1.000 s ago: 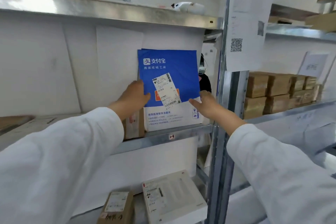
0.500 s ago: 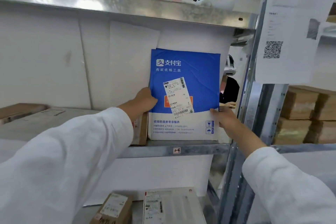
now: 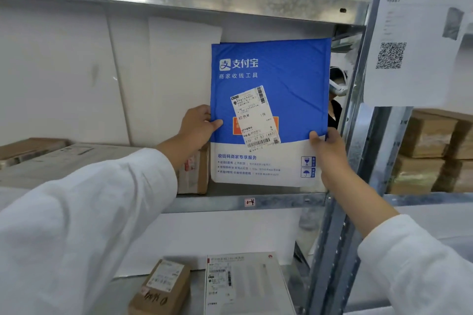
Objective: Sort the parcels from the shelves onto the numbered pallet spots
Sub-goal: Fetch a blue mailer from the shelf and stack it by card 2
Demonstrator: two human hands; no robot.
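Note:
A blue and white padded mailer (image 3: 286, 71) with a white shipping label stands upright on the middle metal shelf (image 3: 281, 202). My left hand (image 3: 198, 126) grips its left edge, thumb over the front. On the other side my right hand (image 3: 329, 147) pinches the right edge, thumb on the front face. Both white sleeves reach in from the bottom corners.
A small brown box (image 3: 195, 174) stands left of the mailer, with flat cartons (image 3: 51, 158) further left. On the shelf below lie a brown parcel (image 3: 161, 286) and a white box (image 3: 248, 286). A steel upright (image 3: 358, 115) stands right; stacked brown cartons (image 3: 432, 151) fill the neighbouring bay. Someone is partly visible behind the rack.
The view has closed in on the shelf. Both hands have stayed on the mailer's edges, and their thumbs now wrap onto its front; the mailer stands about where it was.

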